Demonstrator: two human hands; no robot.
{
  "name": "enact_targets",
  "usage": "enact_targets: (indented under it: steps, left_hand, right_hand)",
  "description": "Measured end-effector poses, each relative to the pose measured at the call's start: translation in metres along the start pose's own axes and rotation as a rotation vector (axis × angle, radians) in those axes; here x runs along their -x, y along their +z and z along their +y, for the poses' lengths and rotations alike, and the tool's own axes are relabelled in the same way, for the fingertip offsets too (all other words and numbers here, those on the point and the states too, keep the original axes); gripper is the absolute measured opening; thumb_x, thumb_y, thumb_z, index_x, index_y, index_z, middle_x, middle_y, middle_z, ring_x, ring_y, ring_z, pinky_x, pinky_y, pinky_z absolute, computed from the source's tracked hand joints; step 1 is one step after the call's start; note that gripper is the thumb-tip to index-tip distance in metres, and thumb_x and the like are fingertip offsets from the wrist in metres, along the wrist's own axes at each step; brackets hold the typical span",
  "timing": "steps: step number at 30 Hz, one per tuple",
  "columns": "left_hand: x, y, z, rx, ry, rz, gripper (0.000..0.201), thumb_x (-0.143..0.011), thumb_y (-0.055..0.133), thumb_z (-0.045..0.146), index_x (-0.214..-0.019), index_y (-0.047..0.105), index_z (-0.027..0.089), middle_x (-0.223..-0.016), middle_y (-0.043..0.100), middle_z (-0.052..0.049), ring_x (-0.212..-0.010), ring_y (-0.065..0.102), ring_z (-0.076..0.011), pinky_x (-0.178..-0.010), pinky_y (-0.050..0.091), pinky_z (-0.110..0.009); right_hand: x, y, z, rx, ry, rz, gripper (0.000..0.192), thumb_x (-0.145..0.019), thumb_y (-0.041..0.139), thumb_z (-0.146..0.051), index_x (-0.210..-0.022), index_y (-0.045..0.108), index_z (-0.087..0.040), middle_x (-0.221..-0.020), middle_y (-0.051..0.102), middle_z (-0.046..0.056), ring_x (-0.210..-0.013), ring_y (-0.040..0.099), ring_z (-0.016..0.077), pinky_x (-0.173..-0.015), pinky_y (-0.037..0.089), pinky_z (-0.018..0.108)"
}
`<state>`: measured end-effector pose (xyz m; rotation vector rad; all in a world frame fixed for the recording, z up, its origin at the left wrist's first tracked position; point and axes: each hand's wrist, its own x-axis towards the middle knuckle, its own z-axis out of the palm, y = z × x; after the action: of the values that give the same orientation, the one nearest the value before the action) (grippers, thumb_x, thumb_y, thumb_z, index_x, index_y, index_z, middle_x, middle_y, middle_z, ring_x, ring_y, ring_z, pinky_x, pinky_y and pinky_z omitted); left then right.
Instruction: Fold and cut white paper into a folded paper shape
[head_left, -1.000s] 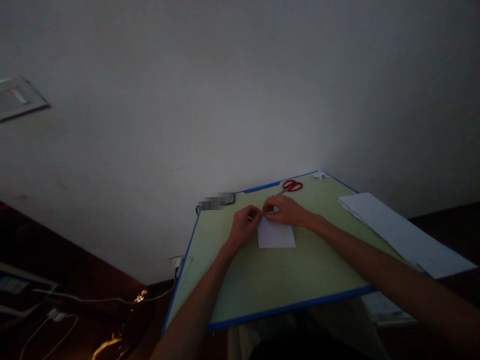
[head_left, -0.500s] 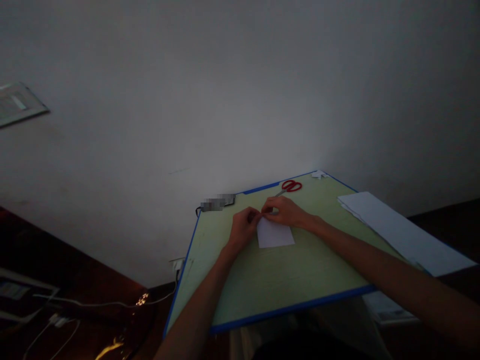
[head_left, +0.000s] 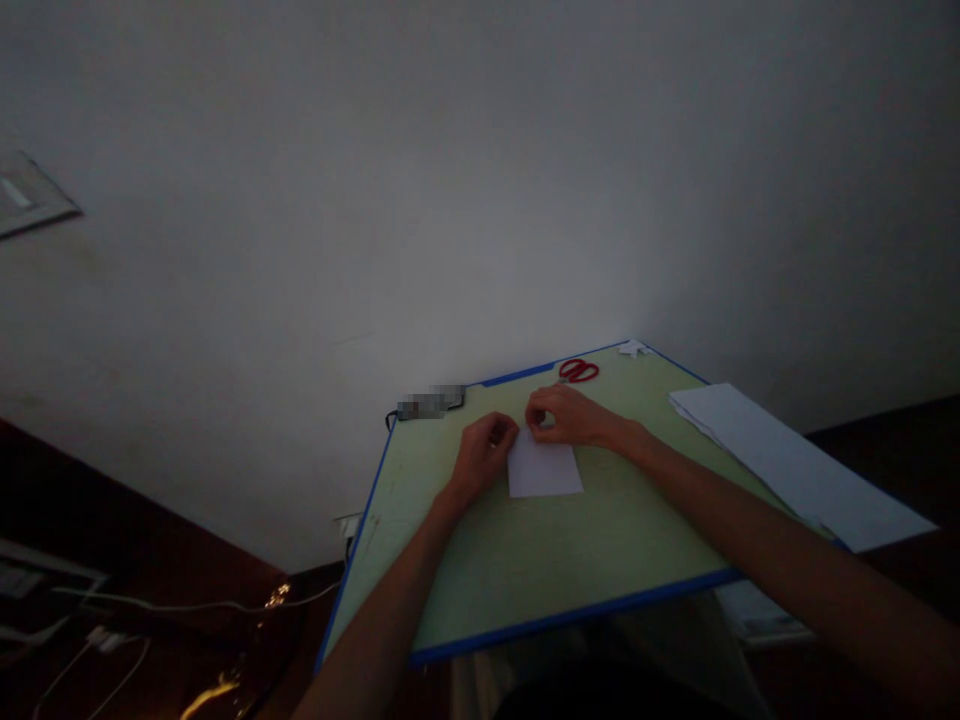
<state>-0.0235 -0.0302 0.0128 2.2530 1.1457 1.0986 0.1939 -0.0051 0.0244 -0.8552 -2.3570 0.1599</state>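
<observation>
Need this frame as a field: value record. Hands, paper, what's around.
left_hand: left hand, fingers curled at small sheet's far-left corner; grip unclear
right_hand: right hand, thumb and forefinger close together over far edge; grip unclear
paper: small white sheet, on table
tool: red-handled scissors, beyond right hand
right_side: large white paper, overhanging table edge
far_corner: white scraps

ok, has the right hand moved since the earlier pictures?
Yes, slightly forward: the right hand is nearer the red scissors, which lie unmoved on the table.
</observation>
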Motion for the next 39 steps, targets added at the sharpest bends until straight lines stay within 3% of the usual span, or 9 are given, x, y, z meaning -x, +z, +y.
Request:
enact_targets:
  steps: [6, 10, 14, 16, 20, 23, 30, 34, 39]
  left_hand:
    - [-0.007, -0.018, -0.016, -0.020, -0.054, 0.123, 0.015, -0.088, 0.061, 0.031, -0.086, 0.067, 0.017, -0.078, 0.070, -0.004, -0.068, 0.063, -0.0150, -0.064, 0.048, -0.025]
    - [-0.011, -0.026, -0.021, -0.002, -0.067, 0.165, 0.017, -0.087, 0.062, 0.034, -0.084, 0.067, 0.018, -0.074, 0.069, -0.003, -0.064, 0.062, -0.0149, -0.062, 0.048, -0.025]
    - [-0.009, -0.019, -0.013, -0.016, -0.043, 0.132, 0.015, -0.088, 0.062, 0.032, -0.086, 0.067, 0.018, -0.077, 0.071, -0.003, -0.067, 0.063, -0.0148, -0.064, 0.049, -0.025]
    - [-0.007, -0.014, -0.008, 0.017, -0.037, 0.120, 0.015, -0.089, 0.062, 0.032, -0.088, 0.067, 0.018, -0.079, 0.071, -0.004, -0.070, 0.064, -0.0150, -0.065, 0.049, -0.025]
    - [-0.005, -0.011, -0.004, 0.058, -0.042, 0.100, 0.014, -0.088, 0.063, 0.031, -0.089, 0.065, 0.018, -0.080, 0.070, -0.004, -0.068, 0.063, -0.0142, -0.062, 0.049, -0.024]
    - [-0.005, -0.010, -0.003, 0.008, -0.019, 0.069, 0.015, -0.086, 0.067, 0.033, -0.090, 0.068, 0.018, -0.083, 0.072, -0.004, -0.066, 0.062, -0.0138, -0.060, 0.049, -0.024]
    - [-0.003, -0.010, 0.005, -0.078, 0.083, 0.001, 0.013, -0.088, 0.064, 0.027, -0.083, 0.072, 0.018, -0.078, 0.074, -0.004, -0.068, 0.063, -0.0146, -0.067, 0.050, -0.025]
    - [-0.002, -0.014, 0.012, -0.067, 0.093, -0.004, 0.013, -0.086, 0.063, 0.024, -0.078, 0.070, 0.018, -0.074, 0.071, -0.003, -0.068, 0.062, -0.0145, -0.067, 0.048, -0.025]
    - [-0.003, -0.019, 0.010, -0.052, 0.074, -0.025, 0.013, -0.086, 0.062, 0.025, -0.078, 0.070, 0.018, -0.074, 0.070, -0.003, -0.069, 0.061, -0.0149, -0.068, 0.047, -0.025]
  right_hand:
    - [0.018, -0.018, 0.040, -0.164, 0.183, -0.113, 0.007, -0.071, 0.067, -0.011, -0.073, 0.070, -0.016, -0.072, 0.070, 0.002, -0.066, 0.062, 0.0162, -0.062, 0.043, 0.026]
    - [0.021, -0.020, 0.053, -0.154, 0.241, 0.017, 0.008, -0.078, 0.063, -0.015, -0.077, 0.070, -0.015, -0.078, 0.073, 0.005, -0.071, 0.065, 0.0178, -0.068, 0.049, 0.028]
    - [0.011, -0.009, 0.035, -0.250, 0.185, 0.183, 0.020, -0.087, 0.064, -0.025, -0.103, 0.072, -0.016, -0.098, 0.075, 0.009, -0.089, 0.068, 0.0201, -0.083, 0.053, 0.034]
    - [0.006, -0.001, 0.021, -0.258, 0.118, 0.178, 0.025, -0.088, 0.067, -0.029, -0.109, 0.072, -0.017, -0.102, 0.075, 0.009, -0.092, 0.069, 0.0202, -0.087, 0.052, 0.035]
    - [0.000, 0.010, 0.003, -0.216, 0.080, 0.120, 0.012, -0.089, 0.065, -0.023, -0.092, 0.074, -0.017, -0.089, 0.075, 0.007, -0.082, 0.068, 0.0191, -0.078, 0.050, 0.031]
    - [-0.001, 0.012, -0.002, -0.195, 0.060, 0.119, 0.010, -0.088, 0.064, -0.020, -0.089, 0.073, -0.017, -0.087, 0.075, 0.006, -0.081, 0.067, 0.0185, -0.077, 0.048, 0.030]
    - [-0.001, 0.007, -0.018, 0.136, -0.017, 0.114, 0.007, -0.084, 0.068, -0.022, -0.085, 0.074, -0.019, -0.086, 0.074, 0.006, -0.086, 0.066, 0.0221, -0.078, 0.037, 0.034]
    - [-0.003, 0.003, -0.015, 0.109, -0.018, 0.095, 0.005, -0.081, 0.069, -0.020, -0.082, 0.074, -0.019, -0.082, 0.074, 0.005, -0.083, 0.066, 0.0214, -0.078, 0.037, 0.034]
    - [0.002, -0.001, 0.007, -0.080, -0.018, 0.027, 0.013, -0.081, 0.067, -0.015, -0.088, 0.078, -0.017, -0.084, 0.075, 0.006, -0.078, 0.066, 0.0185, -0.076, 0.043, 0.029]
